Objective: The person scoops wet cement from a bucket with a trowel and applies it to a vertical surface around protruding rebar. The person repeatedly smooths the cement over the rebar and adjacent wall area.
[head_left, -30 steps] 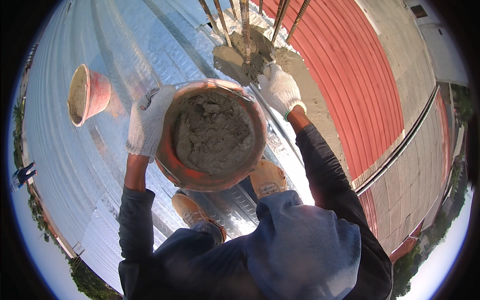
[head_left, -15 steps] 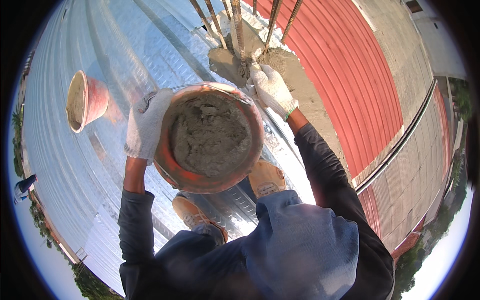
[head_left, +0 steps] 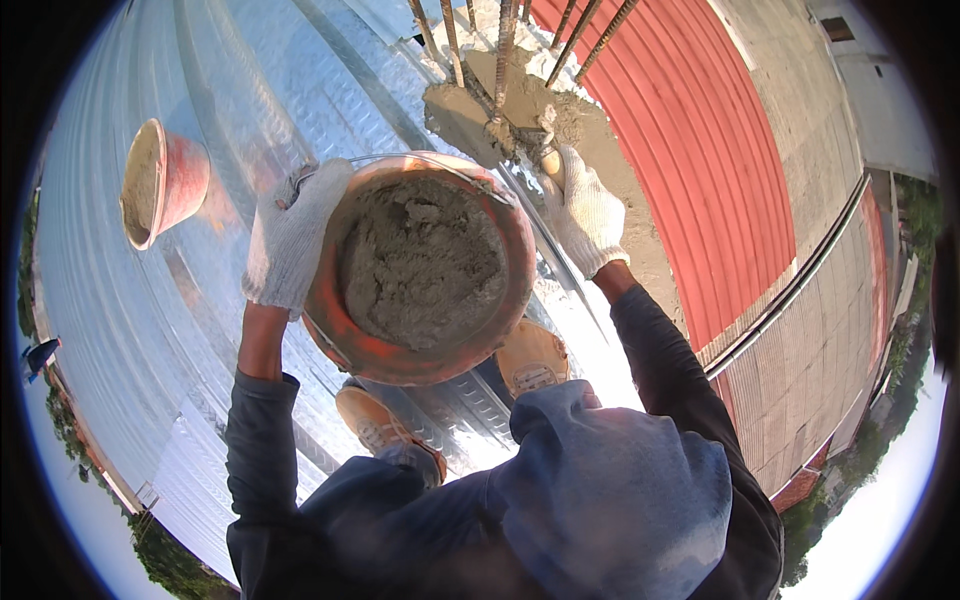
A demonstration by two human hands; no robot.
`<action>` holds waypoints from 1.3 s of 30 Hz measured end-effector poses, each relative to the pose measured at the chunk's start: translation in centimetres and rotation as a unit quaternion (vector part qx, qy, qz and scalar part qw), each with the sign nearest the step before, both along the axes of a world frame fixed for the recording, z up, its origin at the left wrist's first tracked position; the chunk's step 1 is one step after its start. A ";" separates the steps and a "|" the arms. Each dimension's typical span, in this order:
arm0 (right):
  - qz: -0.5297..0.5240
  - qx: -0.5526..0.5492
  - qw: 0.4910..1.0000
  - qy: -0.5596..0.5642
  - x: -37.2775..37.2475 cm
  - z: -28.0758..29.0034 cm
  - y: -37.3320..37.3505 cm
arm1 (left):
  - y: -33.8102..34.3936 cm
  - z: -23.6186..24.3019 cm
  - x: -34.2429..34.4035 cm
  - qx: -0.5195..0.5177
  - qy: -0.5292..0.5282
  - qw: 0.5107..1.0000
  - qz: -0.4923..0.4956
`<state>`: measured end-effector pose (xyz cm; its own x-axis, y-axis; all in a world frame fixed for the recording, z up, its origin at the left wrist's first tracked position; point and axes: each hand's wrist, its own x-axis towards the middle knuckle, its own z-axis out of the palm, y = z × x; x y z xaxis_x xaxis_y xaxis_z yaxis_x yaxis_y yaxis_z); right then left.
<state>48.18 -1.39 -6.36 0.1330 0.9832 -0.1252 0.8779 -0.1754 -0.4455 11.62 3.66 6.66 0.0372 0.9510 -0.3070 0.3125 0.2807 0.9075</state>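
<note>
My left hand (head_left: 295, 235), in a white knit glove, is closed on the left rim of an orange bucket (head_left: 517, 255). Grey wet mortar (head_left: 425, 265) fills much of the bucket, which tilts above my shoes. My right hand (head_left: 592, 215), gloved too, grips the pale wooden handle of a trowel (head_left: 550, 161). Its blade is smeared with mortar and hard to make out against the mortar bed (head_left: 465, 125). Several rusty rebar rods (head_left: 505, 60) rise out of that bed, just beyond the trowel.
A second mortar-stained bucket (head_left: 185, 188) lies tilted on the silvery ribbed metal decking (head_left: 230, 330) at left. My shoes (head_left: 530, 355) stand on the decking below the held bucket. Red corrugated roofing (head_left: 690, 150) runs along the right, with a gutter pipe (head_left: 790, 290) beyond it.
My right hand has drawn back toward me and to the right with the trowel, away from the rods. My left hand keeps its hold on the bucket.
</note>
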 end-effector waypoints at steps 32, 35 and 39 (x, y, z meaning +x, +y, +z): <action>-0.107 0.044 0.984 0.135 6.3 1.8 -2.3 | -0.1 2.3 2.7 0.000 0.106 0.994 -0.016; -0.060 0.050 0.997 -0.013 6.0 2.5 1.0 | 0.0 2.2 2.6 -0.004 0.103 0.995 -0.018; -0.021 0.059 0.996 -0.067 6.5 3.5 3.8 | -0.3 2.4 3.0 -0.003 0.094 0.995 -0.021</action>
